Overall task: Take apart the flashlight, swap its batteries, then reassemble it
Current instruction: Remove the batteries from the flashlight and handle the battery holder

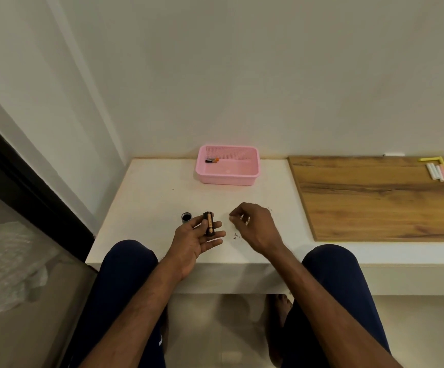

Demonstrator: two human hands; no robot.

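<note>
Nothing legible; any print on the battery (209,224) seems too blurred.

Tabletop (149,197): white, matt, smooth, stone or laminate, can't tell. Board (374,197) at 3 o'clock: wood-grain, satin finish. Basket (226,179) at 12: pink plastic, slight gloss, perforated back wall. Battery (209,224) in left hand (194,243): glossy copper/black wrap. Cap (186,217) at its 9: grey, metal-look. Chalk sticks (437,172) at 2: matt. Ring (247,221) on right hand (252,224): shiny metal. Trousers (125,274): navy cloth, matt. Sheet (11,264) at 8: crinkled clear plastic.
</note>
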